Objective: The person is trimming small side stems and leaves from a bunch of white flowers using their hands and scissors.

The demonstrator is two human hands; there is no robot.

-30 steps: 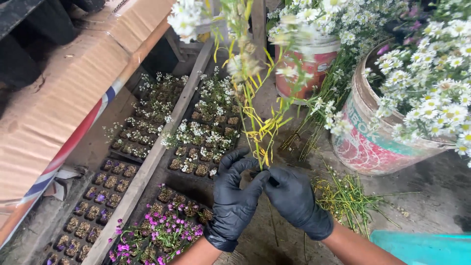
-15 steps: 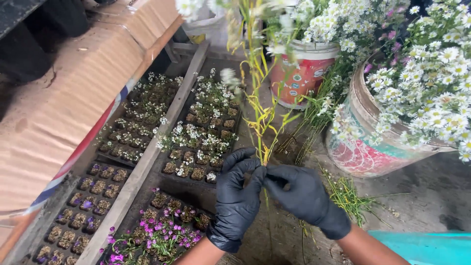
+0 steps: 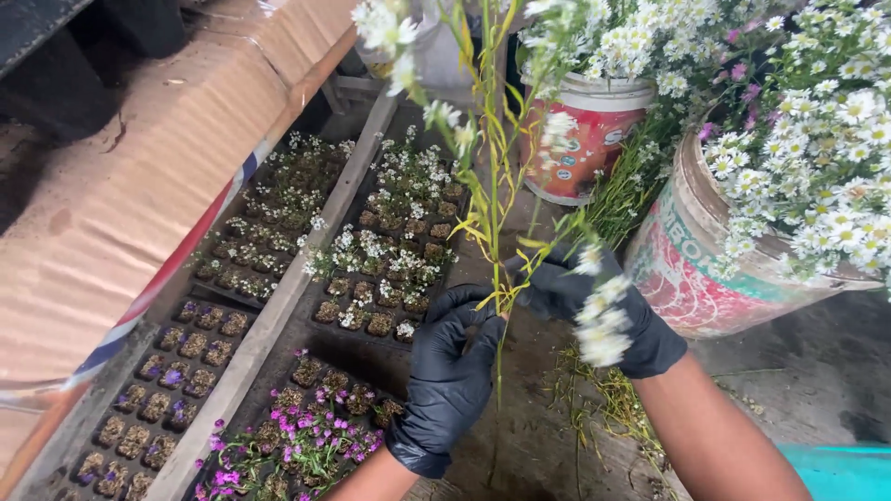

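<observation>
A tall flower stem with yellowing leaves and small white daisy heads stands upright in the middle of the view. My left hand, in a black glove, grips its lower part, and the cut end hangs below the fingers. My right hand, also in a black glove, is a little higher and to the right. Its fingers are closed on leaves and a side sprig of the same stem. A blurred cluster of white blooms hangs in front of that hand.
Two buckets full of white daisies stand at right: a red and white one and a larger worn one. Black seedling trays with white and purple flowers lie at left beside a wooden plank and cardboard. Green trimmings litter the ground.
My right hand has slid up and to the right along the stem, away from the left hand. The left hand still holds the lower stem. The view has shifted slightly.
</observation>
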